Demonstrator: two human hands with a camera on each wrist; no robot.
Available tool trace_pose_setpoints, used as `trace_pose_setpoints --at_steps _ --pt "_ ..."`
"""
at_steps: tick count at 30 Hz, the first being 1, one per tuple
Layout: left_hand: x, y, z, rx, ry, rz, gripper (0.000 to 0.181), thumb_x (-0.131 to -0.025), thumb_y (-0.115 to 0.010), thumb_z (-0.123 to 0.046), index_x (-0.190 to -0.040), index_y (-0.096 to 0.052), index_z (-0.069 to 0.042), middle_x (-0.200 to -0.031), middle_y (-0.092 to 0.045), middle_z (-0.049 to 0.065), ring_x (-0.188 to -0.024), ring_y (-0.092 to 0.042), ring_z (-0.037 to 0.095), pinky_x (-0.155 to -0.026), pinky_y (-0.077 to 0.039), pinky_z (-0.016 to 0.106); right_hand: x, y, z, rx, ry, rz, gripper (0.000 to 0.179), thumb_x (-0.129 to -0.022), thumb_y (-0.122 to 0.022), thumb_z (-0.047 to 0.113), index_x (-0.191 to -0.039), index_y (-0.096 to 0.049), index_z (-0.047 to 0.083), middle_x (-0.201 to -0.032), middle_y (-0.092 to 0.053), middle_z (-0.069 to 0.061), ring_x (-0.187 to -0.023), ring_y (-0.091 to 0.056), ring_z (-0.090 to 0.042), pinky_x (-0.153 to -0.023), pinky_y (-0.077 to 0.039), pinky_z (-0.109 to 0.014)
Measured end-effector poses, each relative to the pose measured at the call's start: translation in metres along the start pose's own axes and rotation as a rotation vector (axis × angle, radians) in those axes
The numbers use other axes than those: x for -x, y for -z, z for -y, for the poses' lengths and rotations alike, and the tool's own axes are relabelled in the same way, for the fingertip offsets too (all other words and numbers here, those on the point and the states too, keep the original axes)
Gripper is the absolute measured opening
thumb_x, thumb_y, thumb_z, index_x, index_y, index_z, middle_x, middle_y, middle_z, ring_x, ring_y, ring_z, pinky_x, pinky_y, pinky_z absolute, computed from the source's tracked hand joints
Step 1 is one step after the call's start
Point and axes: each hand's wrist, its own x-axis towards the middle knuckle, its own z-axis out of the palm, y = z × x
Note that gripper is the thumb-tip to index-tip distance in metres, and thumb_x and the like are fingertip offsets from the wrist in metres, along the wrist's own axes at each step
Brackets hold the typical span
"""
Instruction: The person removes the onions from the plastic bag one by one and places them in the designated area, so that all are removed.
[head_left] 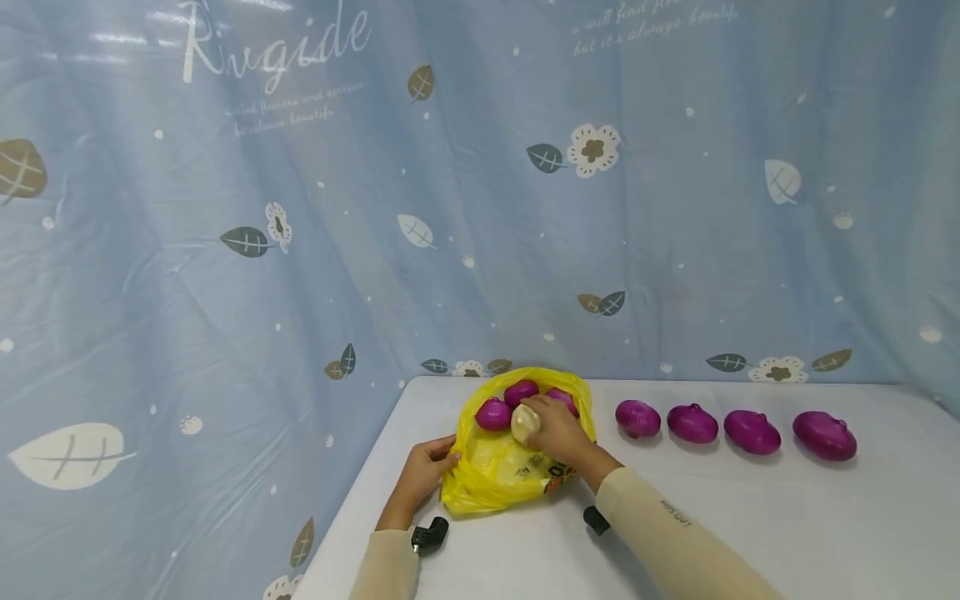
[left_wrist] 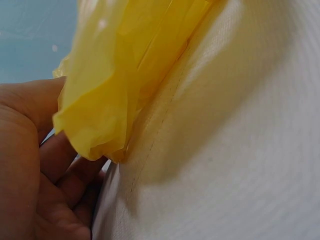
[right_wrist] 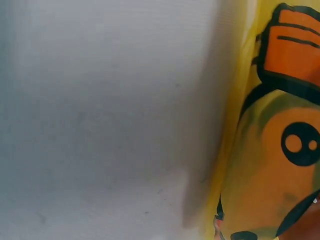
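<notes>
A yellow plastic bag (head_left: 487, 483) lies with its mouth open on the table. At its left rim, my left hand (head_left: 422, 471) pinches the plastic between thumb and fingers; in the left wrist view a fold of the yellow bag (left_wrist: 100, 110) hangs over those fingers. My right hand (head_left: 558, 429) reaches inside the bag and grips a cream-coloured garlic bulb (head_left: 526, 423). Around the bulb sit three purple onions, one at the left (head_left: 492, 414), one at the back (head_left: 521, 392) and one partly hidden behind the right hand (head_left: 562, 401). The right wrist view shows only the bag's printed side (right_wrist: 280, 165).
Several purple onions stand in a row right of the bag, from the nearest onion (head_left: 638, 418) to the farthest onion (head_left: 824, 436). They rest on a white table (head_left: 712, 517). A blue patterned curtain (head_left: 480, 208) hangs behind and to the left.
</notes>
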Motion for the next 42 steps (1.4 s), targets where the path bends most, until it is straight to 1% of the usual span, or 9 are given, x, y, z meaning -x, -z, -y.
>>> trace_pose_setpoints --at_steps 4,9,14,21,25,31,38,40,42 --pt "0.0 0.0 0.0 0.003 -0.006 0.0 0.041 -0.09 -0.071 -0.018 -0.128 -0.064 -0.006 -0.125 -0.064 0.01 -0.113 -0.059 0.027 -0.096 -0.049 0.039 0.003 -0.003 0.001 0.025 -0.01 0.014 0.072 -0.077 -0.083 0.018 -0.142 -0.051 0.013 -0.138 -0.05 -0.01 -0.126 -0.046 -0.033 -0.103 -0.04 -0.054" --pt "-0.001 -0.001 0.003 0.01 -0.007 0.002 0.041 -0.09 -0.072 -0.019 -0.128 -0.064 -0.007 -0.124 -0.064 0.01 -0.113 -0.059 0.026 -0.096 -0.049 0.039 0.007 -0.004 0.002 0.022 -0.059 0.044 0.071 -0.077 -0.084 0.025 -0.14 -0.053 0.016 -0.135 -0.049 -0.008 -0.12 -0.05 -0.03 -0.102 -0.041 -0.053" --pt "-0.001 -0.002 0.003 0.009 0.004 0.002 0.041 -0.09 -0.072 -0.019 -0.128 -0.064 -0.007 -0.125 -0.064 0.01 -0.114 -0.058 0.026 -0.096 -0.048 0.038 0.011 -0.006 -0.002 0.023 -0.04 0.055 0.073 -0.074 -0.086 0.029 -0.137 -0.056 0.013 -0.136 -0.048 -0.012 -0.119 -0.051 -0.031 -0.102 -0.041 -0.054" --pt "0.0 -0.002 0.005 -0.009 0.01 0.0 0.041 -0.09 -0.072 -0.019 -0.129 -0.064 -0.008 -0.124 -0.065 0.009 -0.113 -0.059 0.026 -0.096 -0.049 0.037 0.015 -0.008 -0.007 0.017 -0.003 0.048 0.081 -0.072 -0.087 0.032 -0.139 -0.051 0.005 -0.133 -0.05 -0.015 -0.115 -0.053 -0.032 -0.1 -0.042 -0.054" --pt "0.0 -0.002 0.005 -0.005 0.017 0.001 0.041 -0.09 -0.072 -0.019 -0.129 -0.064 -0.008 -0.123 -0.065 0.009 -0.113 -0.059 0.025 -0.096 -0.049 0.037 0.019 -0.007 -0.007 -0.01 -0.017 0.058 0.081 -0.074 -0.085 0.035 -0.141 -0.05 0.004 -0.126 -0.054 -0.012 -0.108 -0.055 -0.028 -0.098 -0.045 -0.05" --pt "-0.001 -0.002 0.004 -0.005 0.017 -0.003 0.041 -0.09 -0.071 -0.018 -0.128 -0.064 -0.008 -0.123 -0.066 0.009 -0.113 -0.059 0.025 -0.096 -0.049 0.037 0.025 -0.001 -0.004 -0.084 -0.053 0.051 0.08 -0.077 -0.082 0.04 -0.141 -0.049 0.006 -0.131 -0.056 -0.013 -0.116 -0.053 -0.031 -0.098 -0.044 -0.052" --pt "-0.001 -0.001 0.005 -0.028 0.021 -0.009 0.041 -0.09 -0.072 -0.02 -0.129 -0.064 -0.009 -0.123 -0.066 0.008 -0.114 -0.059 0.026 -0.097 -0.048 0.04 0.03 0.007 0.0 -0.149 -0.09 0.077 0.083 -0.079 -0.077 0.048 -0.144 -0.046 0.007 -0.127 -0.06 -0.009 -0.106 -0.058 -0.024 -0.093 -0.049 -0.047" --pt "-0.001 0.0 0.004 -0.024 0.031 -0.011 0.041 -0.089 -0.072 -0.02 -0.129 -0.065 -0.01 -0.123 -0.066 0.007 -0.114 -0.058 0.025 -0.098 -0.047 0.04 0.032 0.01 0.0 -0.16 -0.096 0.075 0.084 -0.079 -0.077 0.05 -0.144 -0.046 0.007 -0.126 -0.06 -0.008 -0.105 -0.058 -0.023 -0.092 -0.05 -0.046" --pt "-0.001 0.0 0.003 -0.029 0.02 -0.009 0.042 -0.09 -0.072 -0.021 -0.129 -0.064 -0.009 -0.123 -0.065 0.008 -0.115 -0.058 0.027 -0.098 -0.047 0.042 0.034 0.013 -0.001 -0.166 -0.105 0.073 0.085 -0.078 -0.076 0.054 -0.144 -0.047 0.008 -0.126 -0.06 -0.008 -0.106 -0.058 -0.023 -0.092 -0.05 -0.045"
